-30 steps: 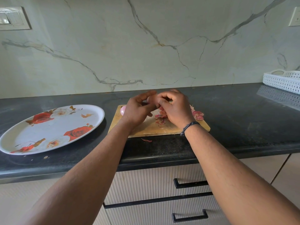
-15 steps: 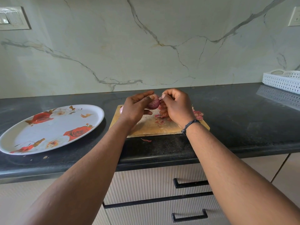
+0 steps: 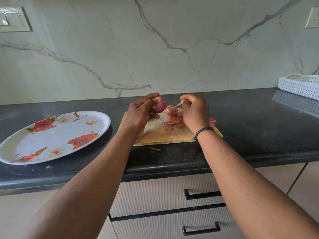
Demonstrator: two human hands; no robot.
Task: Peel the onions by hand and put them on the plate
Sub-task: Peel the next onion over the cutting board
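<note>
My left hand (image 3: 140,112) grips a purple onion (image 3: 159,105) above the left half of the wooden cutting board (image 3: 155,133). My right hand (image 3: 195,112) pinches a thin strip of onion skin (image 3: 178,104), held apart from that onion. A second, reddish onion (image 3: 171,110) with its skin on sits on the board between my hands. Loose red peels (image 3: 174,122) lie on the board below it. The oval white plate (image 3: 22,144) with red roses lies on the counter to the left, holding no onions.
The black counter (image 3: 259,128) ends at a front edge above drawers with black handles (image 3: 202,194). One peel scrap (image 3: 155,149) lies on the counter before the board. A white perforated basket (image 3: 300,85) stands at the far right. The marble wall is close behind.
My hands were together around the onion; now they have drawn apart. The right hand has pulled a strip of skin off to the right, uncovering the second onion on the board.
</note>
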